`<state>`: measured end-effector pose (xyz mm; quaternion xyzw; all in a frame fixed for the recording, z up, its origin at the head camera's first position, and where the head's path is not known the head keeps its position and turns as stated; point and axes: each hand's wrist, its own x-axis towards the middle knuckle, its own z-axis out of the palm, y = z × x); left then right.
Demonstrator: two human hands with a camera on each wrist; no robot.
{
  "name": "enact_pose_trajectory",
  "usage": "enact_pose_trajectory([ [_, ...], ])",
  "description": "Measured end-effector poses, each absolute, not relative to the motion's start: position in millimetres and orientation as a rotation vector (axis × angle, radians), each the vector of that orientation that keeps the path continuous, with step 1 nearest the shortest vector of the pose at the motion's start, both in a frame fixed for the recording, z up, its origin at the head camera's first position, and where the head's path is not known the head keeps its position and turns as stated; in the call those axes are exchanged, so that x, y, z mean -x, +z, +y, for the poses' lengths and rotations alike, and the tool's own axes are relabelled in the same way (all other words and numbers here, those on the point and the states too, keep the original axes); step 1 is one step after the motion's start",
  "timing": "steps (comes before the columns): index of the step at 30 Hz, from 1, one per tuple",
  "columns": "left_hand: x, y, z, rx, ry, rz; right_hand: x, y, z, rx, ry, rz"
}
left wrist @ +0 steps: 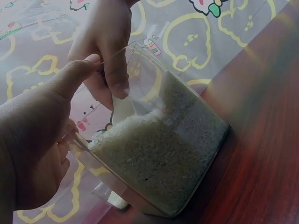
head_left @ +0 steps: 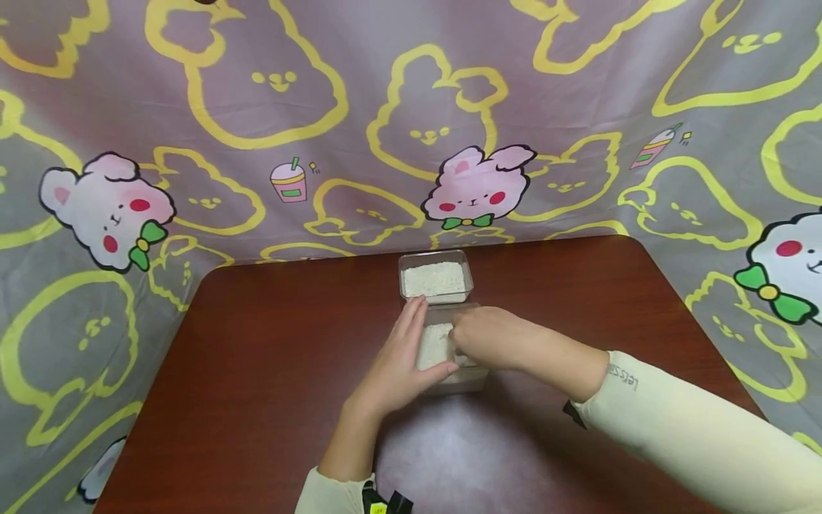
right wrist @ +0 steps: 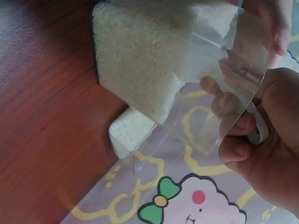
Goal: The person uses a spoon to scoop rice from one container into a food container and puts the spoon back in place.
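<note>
A clear box (head_left: 459, 385) filled with rice (left wrist: 154, 154) stands on the table in front of me. My left hand (head_left: 397, 364) holds it at the left side, with the fingers along the outer wall and the thumb at the near rim. My right hand (head_left: 491, 339) reaches in over the right side and grips a white scoop (right wrist: 258, 123) by its handle. In the left wrist view the scoop's pale blade dips into the rice, which slopes up toward one wall. The fingers of the right hand show through the clear wall in the right wrist view.
A second clear box (head_left: 467, 282) with rice in it stands directly behind the first, near the table's back edge. The dark red wooden table (head_left: 276, 371) extends to both sides. A patterned cloth (head_left: 359, 93) hangs behind and around it.
</note>
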<state>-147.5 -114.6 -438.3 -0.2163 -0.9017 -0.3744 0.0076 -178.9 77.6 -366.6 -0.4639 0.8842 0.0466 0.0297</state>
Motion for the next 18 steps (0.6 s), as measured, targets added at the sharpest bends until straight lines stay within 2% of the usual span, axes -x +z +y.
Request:
enact_pose_trajectory([
  [11, 148.9, -438.8, -113.4, 0.697, -1.154, -2.807, 174.0, -367.3, 85.4, 1.427, 0.090, 2.777],
  [18, 147.8, -439.9, -114.0, 0.687, -1.150, -2.807, 173.8, -371.2, 76.6, 1.323, 0.108, 2.784],
])
